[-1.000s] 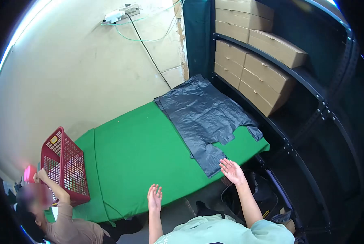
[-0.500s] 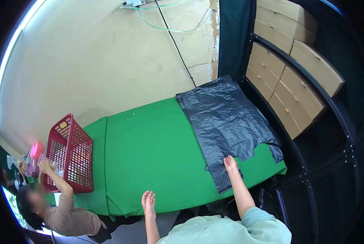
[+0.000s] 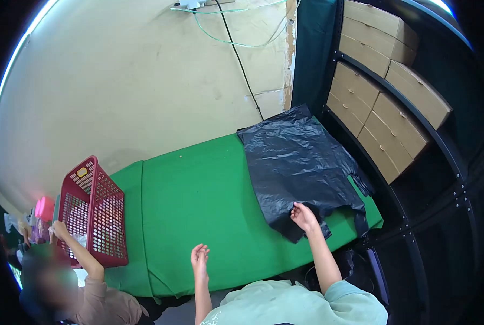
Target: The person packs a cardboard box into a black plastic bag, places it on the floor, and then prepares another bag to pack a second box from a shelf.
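Observation:
Black plastic bags [image 3: 301, 162] lie spread and overlapping on the right part of the green-covered table [image 3: 193, 189]. My right hand [image 3: 304, 216] is at their near edge, with thumb and fingers together on the black plastic; the fingertips partly hide the grip. My left hand [image 3: 200, 260] hovers above the near edge of the green cloth, fingers apart and slightly curled, with nothing in it.
A dark red perforated basket [image 3: 109, 216] stands at the table's left end. Beside it, a person in a brown shirt [image 3: 104, 300] has a hand at its rim. Cardboard boxes [image 3: 396, 122] fill black shelves on the right. A pale wall rises behind the table.
The near edge of the top black bag has lifted and shifted with my right hand, which moved slightly left. My left hand has moved a little up. The other person has leaned closer to the basket.

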The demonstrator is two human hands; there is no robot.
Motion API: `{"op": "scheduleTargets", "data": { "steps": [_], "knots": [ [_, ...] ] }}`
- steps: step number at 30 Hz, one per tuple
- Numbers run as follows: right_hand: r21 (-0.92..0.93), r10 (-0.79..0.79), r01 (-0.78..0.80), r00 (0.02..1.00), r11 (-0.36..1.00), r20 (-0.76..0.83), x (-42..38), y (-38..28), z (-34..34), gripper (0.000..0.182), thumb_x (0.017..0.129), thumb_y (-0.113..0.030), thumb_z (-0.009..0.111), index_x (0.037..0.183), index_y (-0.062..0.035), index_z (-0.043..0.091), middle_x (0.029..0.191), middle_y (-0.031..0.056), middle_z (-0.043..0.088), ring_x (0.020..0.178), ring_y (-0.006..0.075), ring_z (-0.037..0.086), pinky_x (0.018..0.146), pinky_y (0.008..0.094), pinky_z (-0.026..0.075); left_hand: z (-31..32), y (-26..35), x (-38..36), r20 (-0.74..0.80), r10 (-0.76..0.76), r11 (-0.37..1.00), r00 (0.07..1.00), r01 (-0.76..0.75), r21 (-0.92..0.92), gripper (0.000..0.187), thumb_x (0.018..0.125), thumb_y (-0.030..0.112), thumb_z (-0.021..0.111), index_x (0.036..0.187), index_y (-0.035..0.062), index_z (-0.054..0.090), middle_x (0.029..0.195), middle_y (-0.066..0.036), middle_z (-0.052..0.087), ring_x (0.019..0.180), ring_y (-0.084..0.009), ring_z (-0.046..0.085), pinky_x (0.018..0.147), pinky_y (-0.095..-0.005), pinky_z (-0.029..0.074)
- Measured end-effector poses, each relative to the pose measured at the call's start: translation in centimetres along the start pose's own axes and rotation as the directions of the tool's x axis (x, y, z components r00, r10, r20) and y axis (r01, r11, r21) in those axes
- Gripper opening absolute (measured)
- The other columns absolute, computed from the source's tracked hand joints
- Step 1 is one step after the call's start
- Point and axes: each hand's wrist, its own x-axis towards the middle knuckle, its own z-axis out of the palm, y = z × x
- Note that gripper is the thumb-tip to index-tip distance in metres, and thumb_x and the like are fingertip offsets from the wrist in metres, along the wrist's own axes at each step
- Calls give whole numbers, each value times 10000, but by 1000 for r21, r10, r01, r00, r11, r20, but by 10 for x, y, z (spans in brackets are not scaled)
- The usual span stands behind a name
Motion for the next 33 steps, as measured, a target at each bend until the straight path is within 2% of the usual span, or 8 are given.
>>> {"op": "scheduleTargets", "data": {
  "steps": [6, 9, 17, 20, 24, 28, 30, 33],
  "knots": [
    [106, 70, -61, 994, 992, -87, -9, 75, -50, 130, 783, -124, 574, 854, -23, 534, 899, 103, 536, 848, 220, 509, 844, 360, 423, -26, -11, 15, 94, 32, 996, 995, -40, 82, 262, 881, 227, 500, 1106, 92, 497, 1063, -36, 559, 961, -134, 535, 806, -259, 397],
    [125, 26, -12, 994, 992, -110, -17, 91, -65, 160, 790, -143, 571, 886, -21, 531, 947, 113, 534, 906, 230, 506, 877, 369, 405, -41, -9, 20, 69, -36, 999, 997, 35, 14, 227, 891, 174, 475, 1091, 70, 501, 1031, -38, 568, 913, -122, 539, 768, -248, 406],
    [354, -162, 301, 914, 886, -372, -27, 92, -105, 333, 870, -199, 472, 1123, 12, 425, 1160, 125, 483, 1078, 279, 468, 952, 413, 369, -59, 7, 54, 90, 38, 997, 995, -44, 70, 242, 888, 181, 484, 1097, 59, 497, 1031, -51, 564, 913, -127, 535, 770, -234, 403],
    [486, -148, 403, 864, 775, -481, -15, 83, -128, 232, 840, -135, 550, 1035, -25, 490, 1074, 98, 535, 1020, 263, 503, 907, 393, 411, -62, 7, 64, 101, 107, 992, 989, -113, 61, 243, 885, 175, 486, 1092, 48, 496, 1030, -59, 565, 916, -131, 534, 771, -240, 403],
    [257, -384, 545, 788, 798, -482, -19, 45, -80, 171, 822, -72, 586, 989, -53, 555, 987, 65, 582, 906, 222, 562, 826, 361, 469, -67, 8, 72, 67, 125, 990, 990, -129, 52, 238, 882, 154, 486, 1090, 38, 494, 1033, -68, 565, 921, -139, 534, 782, -251, 407],
    [-10, -609, 618, 772, 786, -180, -41, 2, 45, 298, 761, -27, 648, 1034, -32, 529, 996, 65, 567, 911, 200, 563, 791, 374, 467, -64, 17, 75, 68, 43, 998, 997, -47, 49, 246, 875, 148, 503, 1089, 29, 490, 1037, -79, 562, 916, -144, 535, 815, -262, 410],
    [-180, -593, 584, 805, 792, 1, -44, -4, 110, 333, 745, -43, 672, 1040, -21, 518, 963, 57, 570, 867, 189, 568, 769, 338, 466, -50, 24, 82, 177, 128, 988, 976, -142, 65, 254, 868, 144, 518, 1092, 28, 488, 1040, -83, 561, 923, -144, 538, 831, -267, 411],
    [-343, -507, 505, 857, 792, 90, -51, 20, 171, 455, 691, -105, 732, 1057, 23, 495, 959, 77, 567, 862, 183, 564, 785, 304, 458, -15, 47, 81, 339, 255, 964, 906, -265, -18, 274, 852, 121, 542, 1102, 27, 480, 1046, -90, 561, 958, -154, 538, 849, -271, 413]
  ]
}}
